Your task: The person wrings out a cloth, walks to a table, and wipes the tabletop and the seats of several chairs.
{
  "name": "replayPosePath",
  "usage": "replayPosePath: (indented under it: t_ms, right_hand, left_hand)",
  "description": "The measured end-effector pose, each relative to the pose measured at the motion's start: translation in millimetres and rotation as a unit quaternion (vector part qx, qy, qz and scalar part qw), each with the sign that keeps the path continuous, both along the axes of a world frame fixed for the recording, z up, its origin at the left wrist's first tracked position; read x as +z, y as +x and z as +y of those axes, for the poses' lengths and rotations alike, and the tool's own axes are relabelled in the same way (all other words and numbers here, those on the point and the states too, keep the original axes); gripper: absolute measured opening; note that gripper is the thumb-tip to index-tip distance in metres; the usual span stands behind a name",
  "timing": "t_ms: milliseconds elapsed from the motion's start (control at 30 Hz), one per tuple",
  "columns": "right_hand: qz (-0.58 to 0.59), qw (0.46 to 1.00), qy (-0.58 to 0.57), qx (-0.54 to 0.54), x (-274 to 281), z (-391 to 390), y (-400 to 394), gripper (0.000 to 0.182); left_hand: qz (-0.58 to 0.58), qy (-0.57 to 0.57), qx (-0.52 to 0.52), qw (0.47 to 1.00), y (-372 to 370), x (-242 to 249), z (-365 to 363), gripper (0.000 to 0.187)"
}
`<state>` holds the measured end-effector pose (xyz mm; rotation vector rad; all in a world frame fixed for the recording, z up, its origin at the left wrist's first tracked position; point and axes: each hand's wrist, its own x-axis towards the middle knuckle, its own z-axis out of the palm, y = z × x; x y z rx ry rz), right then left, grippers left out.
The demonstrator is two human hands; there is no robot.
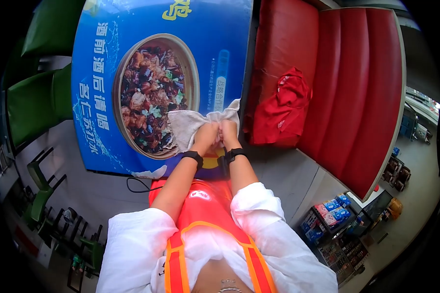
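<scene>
Over the near edge of the blue printed table (95,44), both of my hands are closed around a greyish-white cloth (182,126). My left hand (207,136) grips it from the left, and a loose frayed part spreads out beyond that hand. Right beside it, my right hand (228,133) clutches the bunched other part, whose corner sticks up. The two fists are pressed close together, and the cloth between them is mostly hidden. A dark band is on each wrist.
A red padded bench (347,93) stands right of the table, with a crumpled red garment (283,107) on its seat. Green chairs (34,107) line the left side. A shelf of packaged goods (327,215) is at the lower right. A black cable (137,188) hangs near the table edge.
</scene>
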<state>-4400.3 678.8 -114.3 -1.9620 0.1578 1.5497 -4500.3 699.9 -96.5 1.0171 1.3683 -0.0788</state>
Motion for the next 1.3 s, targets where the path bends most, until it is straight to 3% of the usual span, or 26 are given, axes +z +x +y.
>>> replayPosePath:
  t_ms: [400,533,600,667,733,800,867,1000,1033,1100,1133,1200,1233,1267,1300]
  right_hand:
    - [-0.02,1.0,0.013,0.002,-3,2,-4,0.016]
    - [0.028,0.997,0.066,0.011,-12,4,6,0.016]
    - [0.056,0.992,0.104,0.032,3,-11,3,0.017]
    - [0.024,0.993,0.077,0.081,-3,-35,-3,0.016]
    - [0.067,0.988,0.058,0.123,-2,-75,-4,0.017]
    - [0.1,0.982,0.045,0.155,-15,-117,-7,0.017]
    - [0.111,0.977,0.019,0.182,-14,-152,-11,0.017]
    - [0.088,0.951,0.002,0.296,-14,-197,-14,0.017]
    - [0.087,0.945,0.012,0.317,-8,-202,-19,0.017]
    - [-0.054,0.897,0.188,0.396,1,-216,-30,0.016]
    - [-0.051,0.888,0.194,0.414,4,-221,-34,0.016]
    - [-0.12,0.859,0.236,0.439,4,-230,-52,0.019]
    - [-0.105,0.866,0.264,0.411,-1,-235,-62,0.018]
    - [-0.089,0.872,0.29,0.384,-7,-239,-72,0.019]
    - [-0.058,0.82,0.332,0.463,8,-241,-83,0.023]
  left_hand:
    - [-0.058,0.011,0.055,0.997,-2,-3,-2,0.052]
    - [-0.082,0.001,0.08,0.993,-7,-10,-12,0.049]
    - [-0.04,0.082,0.025,0.995,-15,-8,-33,0.049]
    - [-0.043,0.051,0.057,0.996,-25,-20,-75,0.048]
    - [-0.033,-0.069,0.081,0.994,-40,11,-108,0.047]
    - [0.001,-0.054,0.049,0.997,-53,16,-147,0.045]
    - [0.059,0.062,0.01,0.996,-62,8,-185,0.043]
    - [0.096,0.047,0.072,0.992,-74,12,-239,0.042]
    - [0.061,0.008,0.116,0.991,-78,28,-244,0.043]
    - [-0.041,0.01,0.216,0.975,-81,20,-263,0.045]
    - [-0.075,0.01,0.252,0.965,-84,28,-268,0.045]
    - [-0.085,0.067,0.212,0.971,-96,52,-274,0.042]
    - [-0.098,0.071,0.227,0.966,-101,63,-280,0.039]
    - [-0.089,0.112,0.171,0.975,-110,74,-288,0.039]
    - [-0.079,0.134,0.118,0.981,-119,79,-297,0.039]
